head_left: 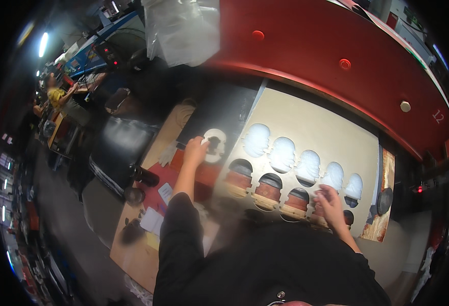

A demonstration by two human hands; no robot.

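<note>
Head view: nearest to the body, the right hand [330, 203] hangs over the lower row of holes [269, 192] in the pale board [316, 125]. Its fingers are bent and apart, and I see nothing held; whether a fingertip touches the board, I cannot tell. Good practice, I think, is to keep this hand light, so that the board does not shift.

Just ahead of the right hand is the row of white ovals [257, 139], five pieces, each near a hole of the lower row. It seems wise that the wrist does not brush them.

Farther forward and to the left, the left hand [197, 150] has its fingers together on the left rim of the white ring [222, 145]. So the ring is at these fingertips, over the dark plate [225, 108], beside the board's edge. If it lies flat or a little raised is not clear. As it looks thin, I would hold it by the rim, gently, without bending it.

Behind the plate, ahead of both hands, stands the red machine [306, 38]; to its left hangs a clear bag [183, 30].
</note>
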